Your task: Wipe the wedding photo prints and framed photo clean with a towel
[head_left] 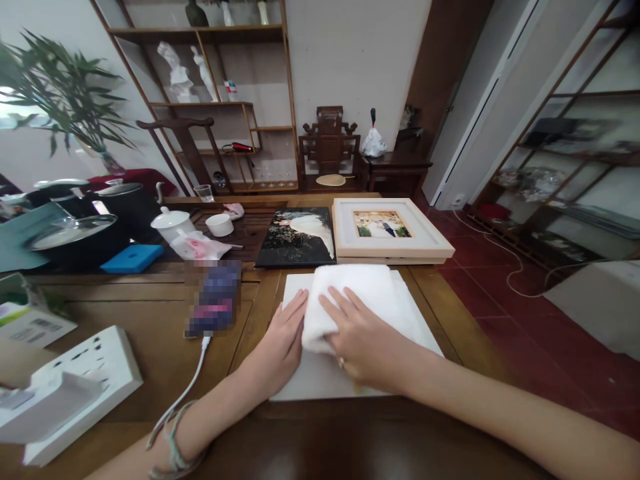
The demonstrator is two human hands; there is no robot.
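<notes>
A folded white towel [367, 293] lies on a flat white board [310, 380] on the wooden table [150, 333]. My right hand [363, 340] rests on the towel's near left corner, fingers stretched out and pressing down on it. My left hand [280, 343] lies flat on the board just left of the towel, fingers together and touching the towel's edge. Neither hand grips anything.
Beyond the towel lie a white-framed photo [387, 230] and a dark photo print [297, 237]. A phone [215, 300] on a white cable lies to the left, with a white power strip [85, 380] nearer. Pots, a teapot and cups stand at the back left.
</notes>
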